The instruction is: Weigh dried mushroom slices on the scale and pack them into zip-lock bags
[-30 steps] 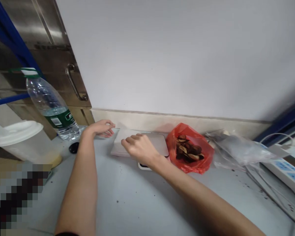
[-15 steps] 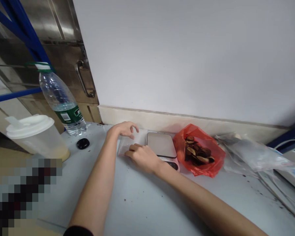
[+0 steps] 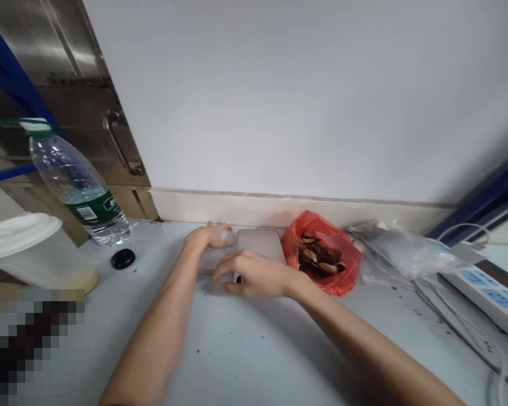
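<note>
My left hand (image 3: 214, 234) is by the back of the table, its fingers bent and apart over a clear flat plastic bag (image 3: 210, 258). It does not visibly grip the bag. My right hand (image 3: 252, 274) hovers across the front of a small kitchen scale (image 3: 260, 241), fingers spread, fingertips near the bag's right side. Most of the scale's display is hidden by this hand, while its flat weighing plate carries nothing. To the right of the scale stands an open red plastic bag (image 3: 351, 262) holding dried brown slices (image 3: 320, 254).
A large water bottle (image 3: 88, 208), a lidded plastic cup (image 3: 38, 265) and a black round cap (image 3: 122, 259) stand at the left. More clear bags (image 3: 400, 251), a power strip (image 3: 486, 287) and cables (image 3: 457, 324) lie right. A white wall (image 3: 279, 107) rises behind the table.
The view has shifted, so things appear further left. My right hand has lifted off the clear bag and moved over the scale's front. My left hand has come down closer to the bag.
</note>
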{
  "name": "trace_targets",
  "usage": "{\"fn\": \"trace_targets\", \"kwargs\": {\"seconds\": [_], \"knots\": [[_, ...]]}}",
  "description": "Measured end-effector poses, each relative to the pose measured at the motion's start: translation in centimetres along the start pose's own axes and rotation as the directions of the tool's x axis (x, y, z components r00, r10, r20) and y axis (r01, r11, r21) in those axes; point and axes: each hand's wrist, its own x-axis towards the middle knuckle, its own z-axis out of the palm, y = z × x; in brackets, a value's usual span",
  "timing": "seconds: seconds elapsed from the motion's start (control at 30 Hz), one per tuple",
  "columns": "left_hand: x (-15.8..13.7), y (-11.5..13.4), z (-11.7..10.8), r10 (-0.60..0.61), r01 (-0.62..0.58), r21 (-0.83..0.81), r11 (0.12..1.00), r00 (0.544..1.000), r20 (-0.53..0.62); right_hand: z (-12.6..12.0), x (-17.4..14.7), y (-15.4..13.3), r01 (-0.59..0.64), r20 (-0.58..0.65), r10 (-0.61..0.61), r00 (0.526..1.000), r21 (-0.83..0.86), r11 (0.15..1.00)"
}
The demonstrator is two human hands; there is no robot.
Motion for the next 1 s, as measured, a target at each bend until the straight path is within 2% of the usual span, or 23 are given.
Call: {"fn": "trace_targets", "kwargs": {"seconds": [0.13,0.23,0.27,0.33,0.4,0.43,0.5,0.53,0.6,0.7,0.77,0.8,0.83,0.9,1.0], "knots": [[0.0,1.3,0.4,-0.064,0.065,0.012,0.998,0.996,-0.060,-4.7,-3.7,-0.5,-0.096,-0.126,0.102,0.987,0.054,0.994],[-0.1,1.6,-0.1,-0.045,0.047,0.017,0.999,0.995,-0.085,-8.2,-7.3,-0.1,-0.284,-0.115,0.284,0.952,0.016,0.959],[-0.2,1.8,-0.5,-0.022,0.024,0.016,1.000,0.996,-0.084,-9.1,-8.4,0.3,-0.381,-0.110,0.375,0.920,-0.030,0.924],[-0.8,2.4,-1.4,0.053,-0.052,0.010,0.999,0.994,-0.096,-10.4,-10.4,1.1,-0.577,-0.116,0.566,0.816,-0.118,0.808],[-1.6,3.5,-2.2,0.177,-0.178,0.002,0.984,0.975,-0.135,-10.8,-11.6,2.2,-0.693,-0.053,0.693,0.719,-0.127,0.709],[-2.1,4.2,-2.5,0.261,-0.265,-0.005,0.964,0.950,-0.173,-10.8,-12.0,2.6,-0.727,0.002,0.731,0.683,-0.103,0.679],[-3.1,5.8,-2.8,0.465,-0.507,-0.066,0.859,0.829,-0.310,-10.5,-12.0,3.3,-0.762,0.091,0.763,0.640,-0.047,0.646],[-3.5,6.6,-2.7,0.531,-0.585,-0.075,0.807,0.776,-0.342,-10.3,-11.9,3.5,-0.771,0.106,0.769,0.630,-0.035,0.636],[-4.2,8.1,-2.4,0.641,-0.692,-0.088,0.717,0.703,-0.309,-10.1,-11.5,3.7,-0.768,0.067,0.769,0.635,-0.047,0.639],[-5.0,9.8,-1.7,0.724,-0.738,-0.117,0.665,0.675,-0.139,-10.4,-11.5,3.6,-0.724,-0.040,0.723,0.689,-0.086,0.685],[-5.2,10.5,-1.3,0.737,-0.738,-0.115,0.665,0.673,-0.058,-10.9,-12.0,3.7,-0.727,-0.120,0.717,0.687,-0.103,0.679],[-5.2,10.8,-1.0,0.745,-0.744,-0.104,0.660,0.666,-0.037,-11.2,-12.4,3.8,-0.743,-0.159,0.727,0.668,-0.100,0.662],[-5.1,11.0,-0.8,0.755,-0.754,-0.091,0.650,0.655,-0.026,-11.5,-13.0,3.9,-0.766,-0.203,0.741,0.640,-0.088,0.637],[-4.7,11.4,-0.3,0.769,-0.769,-0.059,0.636,0.638,-0.021,-12.0,-14.2,4.5,-0.827,-0.299,0.782,0.546,-0.042,0.561],[-4.1,11.5,0.0,0.773,-0.775,0.015,0.632,0.628,-0.084,-12.4,-16.1,5.7,-0.915,-0.414,0.848,0.329,0.080,0.394]]}}
